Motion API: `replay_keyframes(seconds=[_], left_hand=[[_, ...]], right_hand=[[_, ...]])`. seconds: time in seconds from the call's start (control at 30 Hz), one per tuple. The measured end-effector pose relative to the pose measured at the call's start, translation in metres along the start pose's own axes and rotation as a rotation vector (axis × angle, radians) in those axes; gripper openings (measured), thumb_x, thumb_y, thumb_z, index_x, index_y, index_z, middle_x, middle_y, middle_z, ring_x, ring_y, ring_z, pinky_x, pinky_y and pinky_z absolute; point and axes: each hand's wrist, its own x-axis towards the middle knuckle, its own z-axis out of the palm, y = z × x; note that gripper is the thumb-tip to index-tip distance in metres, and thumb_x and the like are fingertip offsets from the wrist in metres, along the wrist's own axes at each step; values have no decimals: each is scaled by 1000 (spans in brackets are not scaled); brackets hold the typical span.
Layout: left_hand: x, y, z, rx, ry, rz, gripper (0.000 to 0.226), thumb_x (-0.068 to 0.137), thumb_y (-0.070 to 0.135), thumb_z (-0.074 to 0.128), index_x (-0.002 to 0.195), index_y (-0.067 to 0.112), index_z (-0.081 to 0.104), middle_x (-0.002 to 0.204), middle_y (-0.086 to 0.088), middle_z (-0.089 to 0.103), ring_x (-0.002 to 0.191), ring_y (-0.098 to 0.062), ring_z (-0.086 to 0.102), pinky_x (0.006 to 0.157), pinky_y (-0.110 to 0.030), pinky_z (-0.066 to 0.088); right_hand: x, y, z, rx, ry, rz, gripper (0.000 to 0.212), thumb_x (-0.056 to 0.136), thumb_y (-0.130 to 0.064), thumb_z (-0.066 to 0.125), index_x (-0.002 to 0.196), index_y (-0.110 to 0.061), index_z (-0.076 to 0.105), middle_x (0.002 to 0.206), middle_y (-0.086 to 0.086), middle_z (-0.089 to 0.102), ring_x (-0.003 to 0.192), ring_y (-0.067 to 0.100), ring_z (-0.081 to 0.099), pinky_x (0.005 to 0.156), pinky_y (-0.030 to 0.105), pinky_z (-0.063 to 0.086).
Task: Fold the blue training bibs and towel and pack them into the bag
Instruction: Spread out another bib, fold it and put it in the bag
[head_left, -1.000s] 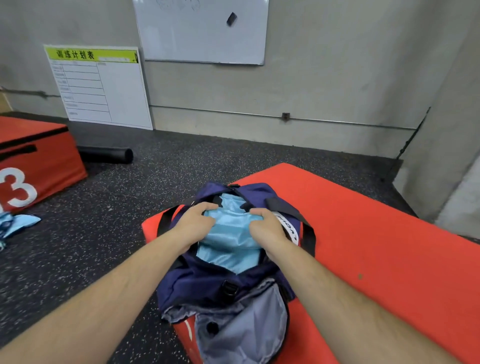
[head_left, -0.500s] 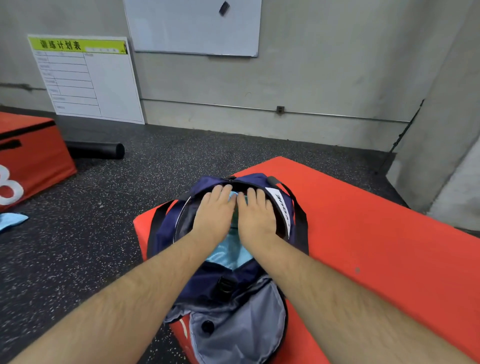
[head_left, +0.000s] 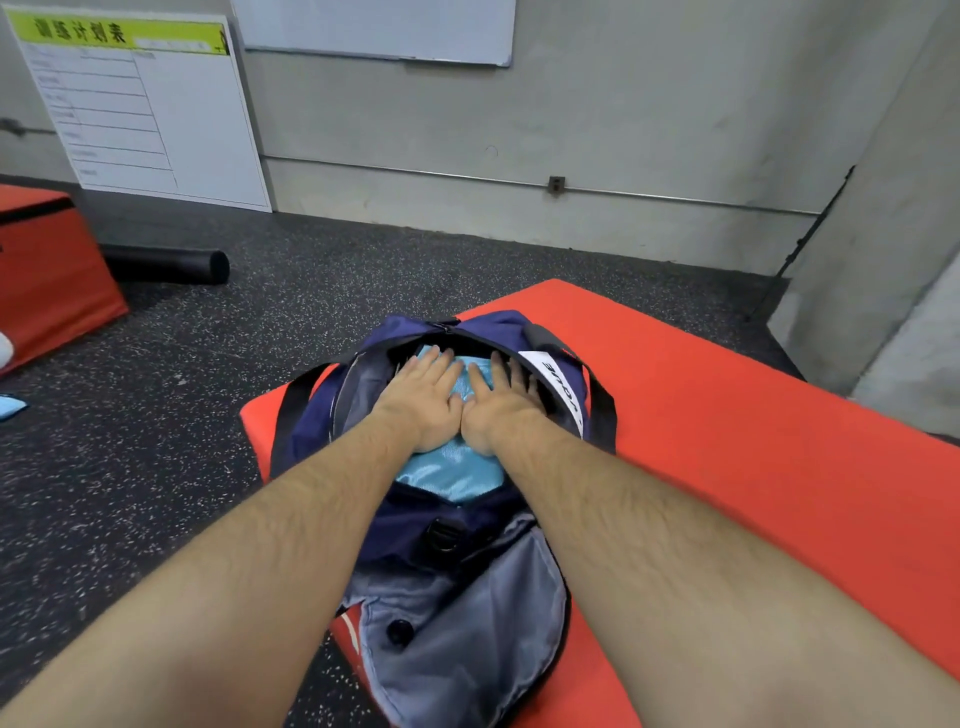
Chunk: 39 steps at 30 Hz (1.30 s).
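At the near-left corner of the red mat (head_left: 727, 467), the navy bag (head_left: 402, 530) sits unzipped with a blue bib (head_left: 452, 473) inside. Left hand (head_left: 423, 400) and right hand (head_left: 501, 402) press flat on it, fingers straight, hands side by side.

A gym: speckled rubber floor (head_left: 156, 441), red mats (head_left: 753, 467), foam roller (head_left: 166, 266), training-plan board (head_left: 135, 104)

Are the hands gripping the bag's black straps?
No, the left hand and right hand press flat on the blue fabric inside the open bag.
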Motion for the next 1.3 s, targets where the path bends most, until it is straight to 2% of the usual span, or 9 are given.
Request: replay_keyframes(seconds=[0.13, 0.23, 0.3, 0.37, 0.53, 0.67, 0.83, 0.93, 1.3], left_hand=[[-1, 4, -16, 43, -51, 11, 57, 107, 33, 18, 159, 13, 7, 167, -5, -5, 153, -20, -8, 123, -38, -7], [-20, 10, -33, -3, 59, 26, 49, 107, 28, 24, 151, 9, 34, 164, -12, 17, 152, -29, 12, 121, -43, 9], [-41, 17, -45, -7, 211, 39, 40, 101, 26, 32, 125, 8, 60, 142, -17, 49, 133, -37, 43, 106, -46, 33], [-67, 33, -62, -23, 371, -23, 29, 94, 21, 43, 104, 9, 68, 114, -15, 63, 107, -38, 57, 85, -46, 45], [-106, 123, -95, -1, 610, 147, 15, 86, 13, 52, 87, 7, 67, 88, -16, 63, 80, -37, 59, 66, -43, 47], [-104, 220, -103, -101, 584, 228, 21, 92, 22, 48, 102, 14, 64, 102, -11, 62, 96, -36, 56, 76, -45, 43], [-114, 383, -97, -117, 497, 499, 17, 93, 24, 49, 101, 15, 60, 105, -7, 61, 103, -33, 56, 78, -42, 39], [-122, 476, -83, -143, 450, 609, 19, 93, 26, 47, 105, 16, 60, 108, -6, 61, 106, -31, 55, 81, -41, 38], [-180, 723, 37, -54, 133, 992, 26, 95, 32, 41, 106, 17, 61, 112, -5, 61, 109, -29, 55, 87, -40, 40]], right_hand=[[-10, -5, -14, -54, -36, 15, 64, 105, -35, 24, 159, -19, -5, 165, 9, -16, 152, 32, -8, 121, 47, 2], [-40, -13, -26, -92, 22, -34, 73, 100, -28, 44, 159, -15, 4, 166, 15, -4, 152, 32, 4, 121, 46, 14], [-70, -12, -37, -132, 153, -98, 60, 99, -22, 48, 154, -12, 27, 161, 14, 25, 147, 28, 29, 114, 40, 31], [-105, 0, -48, -175, 330, -162, 39, 97, -15, 51, 136, -14, 51, 139, 8, 55, 126, 24, 55, 97, 34, 46], [-190, 73, -73, -120, 480, -125, 29, 95, -18, 49, 123, -14, 51, 121, 6, 60, 109, 30, 63, 76, 37, 46], [-251, 161, -72, -192, 503, -1, 26, 95, -17, 44, 120, -14, 51, 116, 5, 62, 102, 31, 66, 71, 37, 39], [-325, 284, -40, -188, 488, 169, 27, 96, -22, 43, 121, -17, 52, 113, 3, 65, 100, 29, 67, 72, 36, 43], [-372, 361, -18, -170, 504, 287, 28, 96, -22, 44, 121, -16, 55, 109, 6, 66, 96, 32, 67, 66, 36, 34], [-527, 542, 150, 29, 351, 606, 16, 97, -32, 45, 105, -20, 52, 100, 4, 65, 91, 33, 66, 63, 37, 37]])
